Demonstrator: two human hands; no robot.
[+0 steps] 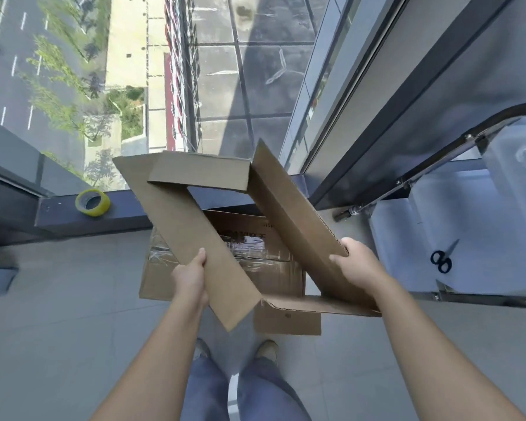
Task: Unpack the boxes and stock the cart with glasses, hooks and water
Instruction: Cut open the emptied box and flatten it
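Both hands, left hand (192,276) and right hand (357,265), pinch the emptied brown cardboard box (225,205); loosely folded, it could spring open toward the yellow tape roll (92,202) at ten o'clock.

text | taped box (255,238) on floor — dark print, upside down — unreadable

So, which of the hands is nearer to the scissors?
Right. The right hand grips the cardboard beside the scissors; the left hand is across the cardboard.
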